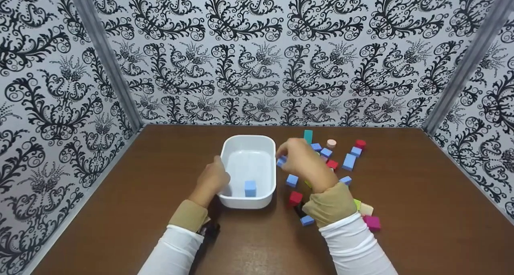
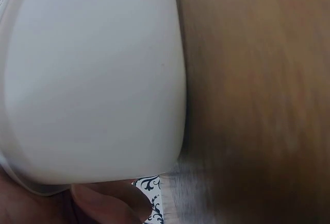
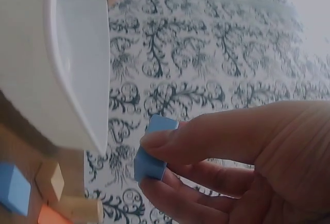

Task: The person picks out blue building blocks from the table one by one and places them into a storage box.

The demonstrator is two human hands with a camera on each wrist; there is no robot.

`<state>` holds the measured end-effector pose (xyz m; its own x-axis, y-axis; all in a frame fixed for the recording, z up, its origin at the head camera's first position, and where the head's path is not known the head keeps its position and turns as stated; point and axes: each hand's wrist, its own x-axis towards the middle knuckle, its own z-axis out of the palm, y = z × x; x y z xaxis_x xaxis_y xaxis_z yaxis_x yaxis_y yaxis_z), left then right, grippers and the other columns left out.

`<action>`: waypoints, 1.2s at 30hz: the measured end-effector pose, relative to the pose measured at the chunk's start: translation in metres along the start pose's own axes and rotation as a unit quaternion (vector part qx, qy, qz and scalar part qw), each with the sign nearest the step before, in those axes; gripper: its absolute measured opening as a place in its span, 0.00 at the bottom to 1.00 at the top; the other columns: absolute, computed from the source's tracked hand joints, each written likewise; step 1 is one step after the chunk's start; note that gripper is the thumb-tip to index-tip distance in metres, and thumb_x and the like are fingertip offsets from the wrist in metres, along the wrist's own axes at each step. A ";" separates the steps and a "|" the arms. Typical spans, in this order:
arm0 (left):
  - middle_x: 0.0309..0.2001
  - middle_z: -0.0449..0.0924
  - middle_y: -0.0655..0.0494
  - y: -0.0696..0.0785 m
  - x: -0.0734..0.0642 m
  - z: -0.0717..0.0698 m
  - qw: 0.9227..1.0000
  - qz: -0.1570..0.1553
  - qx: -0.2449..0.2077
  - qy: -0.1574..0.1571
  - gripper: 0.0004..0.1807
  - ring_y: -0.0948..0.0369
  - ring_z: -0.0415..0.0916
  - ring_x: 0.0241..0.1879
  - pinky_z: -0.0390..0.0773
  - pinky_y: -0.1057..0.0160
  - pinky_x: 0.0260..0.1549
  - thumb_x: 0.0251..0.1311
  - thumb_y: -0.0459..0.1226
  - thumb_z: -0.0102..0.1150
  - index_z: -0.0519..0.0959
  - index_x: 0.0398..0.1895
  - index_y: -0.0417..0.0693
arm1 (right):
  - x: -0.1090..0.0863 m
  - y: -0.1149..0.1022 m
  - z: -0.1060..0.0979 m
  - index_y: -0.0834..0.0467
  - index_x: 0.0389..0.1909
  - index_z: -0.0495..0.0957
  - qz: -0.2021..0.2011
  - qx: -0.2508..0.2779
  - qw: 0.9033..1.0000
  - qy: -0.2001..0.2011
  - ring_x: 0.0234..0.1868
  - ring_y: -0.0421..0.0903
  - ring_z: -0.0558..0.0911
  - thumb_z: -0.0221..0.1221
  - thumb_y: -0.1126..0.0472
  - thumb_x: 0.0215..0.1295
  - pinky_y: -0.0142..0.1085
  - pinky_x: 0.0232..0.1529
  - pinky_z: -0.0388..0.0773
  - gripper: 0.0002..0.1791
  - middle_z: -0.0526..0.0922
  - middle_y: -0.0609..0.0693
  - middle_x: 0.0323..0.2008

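Observation:
My left hand (image 1: pixel 213 178) grips the left rim of a white plastic tub (image 1: pixel 245 162), thumb over the edge. In the left wrist view its fingers (image 2: pixel 105 203) lie against the tub's wall. One blue block (image 1: pixel 250 188) sits inside the tub near its front end. Just outside the tub's right rim, my right hand (image 1: pixel 301 160) pinches a small blue block (image 3: pixel 149 167) between thumb and fingertips. The right wrist view shows this block held up beside the tub's rim.
Several loose blocks lie right of the tub, around and under my right forearm: blue (image 1: pixel 349 161), red (image 1: pixel 296 198), teal (image 1: pixel 308 136), magenta (image 1: pixel 372 223) and cream (image 1: pixel 366 209). A patterned wall (image 1: pixel 257 66) closes off the back of the brown table (image 1: pixel 160 166).

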<state>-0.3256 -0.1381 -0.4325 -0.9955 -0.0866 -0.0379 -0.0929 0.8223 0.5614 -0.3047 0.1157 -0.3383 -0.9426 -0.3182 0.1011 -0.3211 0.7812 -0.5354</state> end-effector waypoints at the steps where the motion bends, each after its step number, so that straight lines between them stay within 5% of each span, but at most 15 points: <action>1: 0.57 0.82 0.29 0.000 0.000 0.000 1.000 -0.001 0.000 0.000 0.32 0.39 0.82 0.54 0.79 0.38 0.54 0.65 0.29 0.52 0.63 0.73 0.28 | 0.000 -0.003 0.002 0.64 0.48 0.90 -0.003 -0.005 1.000 0.001 0.50 0.54 0.82 0.64 0.75 0.56 0.47 0.54 0.83 0.18 0.88 0.59 0.49; 9: 0.57 0.82 0.30 0.001 -0.001 -0.001 1.000 -0.007 0.003 0.001 0.33 0.40 0.83 0.54 0.79 0.37 0.54 0.65 0.29 0.52 0.63 0.74 0.29 | -0.001 -0.023 0.020 0.60 0.48 0.92 0.001 -0.038 0.999 -0.012 0.55 0.56 0.77 0.66 0.75 0.56 0.46 0.53 0.82 0.19 0.87 0.57 0.50; 17: 0.56 0.82 0.28 0.001 -0.002 -0.002 1.000 -0.005 0.002 0.001 0.34 0.39 0.84 0.52 0.81 0.38 0.52 0.64 0.29 0.52 0.62 0.74 0.28 | -0.002 -0.032 0.038 0.63 0.46 0.91 -0.081 -0.021 0.996 -0.027 0.49 0.55 0.85 0.69 0.77 0.57 0.48 0.59 0.83 0.16 0.88 0.57 0.45; 36: 0.52 0.83 0.29 -0.005 0.007 0.004 1.000 0.000 0.010 0.015 0.32 0.38 0.84 0.49 0.81 0.38 0.50 0.61 0.30 0.53 0.65 0.71 0.28 | 0.004 -0.020 0.078 0.64 0.40 0.91 -0.110 -0.061 0.989 -0.080 0.40 0.52 0.83 0.69 0.77 0.55 0.47 0.51 0.86 0.13 0.88 0.59 0.41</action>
<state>-0.3324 -0.1406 -0.4383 -0.9945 -0.1038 -0.0136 -0.0945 0.8336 0.5442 -0.2950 0.0564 -0.3926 -0.8249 -0.5615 0.0653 -0.5352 0.7387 -0.4097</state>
